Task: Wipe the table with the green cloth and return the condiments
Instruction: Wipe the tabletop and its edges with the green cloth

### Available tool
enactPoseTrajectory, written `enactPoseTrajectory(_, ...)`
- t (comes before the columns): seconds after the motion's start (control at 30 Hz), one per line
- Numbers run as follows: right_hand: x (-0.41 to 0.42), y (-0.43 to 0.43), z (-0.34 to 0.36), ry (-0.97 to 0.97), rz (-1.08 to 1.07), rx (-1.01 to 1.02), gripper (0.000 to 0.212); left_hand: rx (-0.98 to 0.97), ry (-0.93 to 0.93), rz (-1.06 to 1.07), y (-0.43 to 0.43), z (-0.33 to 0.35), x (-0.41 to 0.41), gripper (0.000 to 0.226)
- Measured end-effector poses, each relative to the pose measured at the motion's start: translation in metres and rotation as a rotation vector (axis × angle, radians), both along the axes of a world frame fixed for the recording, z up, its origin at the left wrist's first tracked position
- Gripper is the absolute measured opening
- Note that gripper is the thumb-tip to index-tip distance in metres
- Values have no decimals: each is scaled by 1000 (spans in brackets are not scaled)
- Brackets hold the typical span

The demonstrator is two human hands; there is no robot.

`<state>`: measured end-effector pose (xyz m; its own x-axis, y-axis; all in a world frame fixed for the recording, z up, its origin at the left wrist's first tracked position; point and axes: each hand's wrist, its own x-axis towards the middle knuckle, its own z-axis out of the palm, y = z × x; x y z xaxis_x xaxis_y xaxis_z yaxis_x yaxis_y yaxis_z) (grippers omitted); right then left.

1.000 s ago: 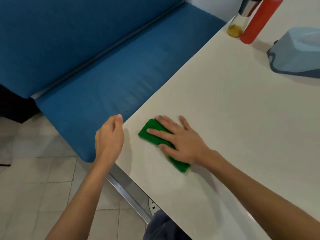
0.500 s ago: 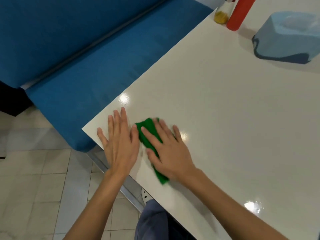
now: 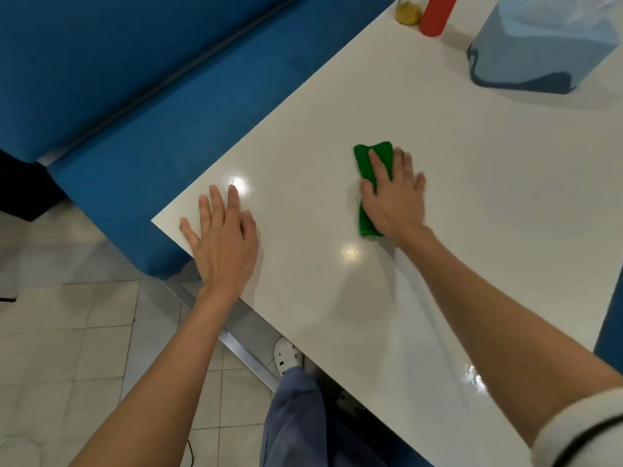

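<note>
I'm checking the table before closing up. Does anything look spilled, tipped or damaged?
Nothing stands out. The red bottle and jar stand upright at the far edge beside the blue container; the right hand presses the green cloth flat. No spill shows.

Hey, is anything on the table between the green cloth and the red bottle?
Nothing visible. The right hand presses the green cloth, and bare table runs from it to the red bottle. The blue container sits right of that path.

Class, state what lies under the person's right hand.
A green cloth, flat on the white table. The right hand covers its middle; only its two ends show.
</note>
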<state>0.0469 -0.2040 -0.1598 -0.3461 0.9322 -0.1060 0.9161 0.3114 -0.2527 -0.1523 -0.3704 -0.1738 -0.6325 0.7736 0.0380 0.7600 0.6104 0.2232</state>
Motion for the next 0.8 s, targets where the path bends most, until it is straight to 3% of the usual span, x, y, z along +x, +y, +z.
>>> enactPoseTrajectory(0.1, -28, -67, 1, 46, 64, -8, 57, -19, -18, -3, 2, 3, 2, 53)
enactPoseTrajectory(0.27, -16, -190, -4, 99, 440, -11, 57, -33, -99, 24, 2, 10, 7, 54)
enactPoseTrajectory(0.47, 61, -154, -2, 15, 723, 16, 52, -22, -69, -180, -10, 14, 53, 52)
enactPoseTrajectory(0.57, 84, -91, 1, -13, 551, -3, 54, -8, -71, -247, -12, 14, 75, 51)
enactPoseTrajectory(0.67, 92, -41, 3, 28, 216, -13, 52, -22, -73, -285, -10, 15, 93, 51)
enactPoseTrajectory(0.8, 62, -57, -1, 56, -101, 6, 54, -38, -92, -315, -9, 14, 106, 51)
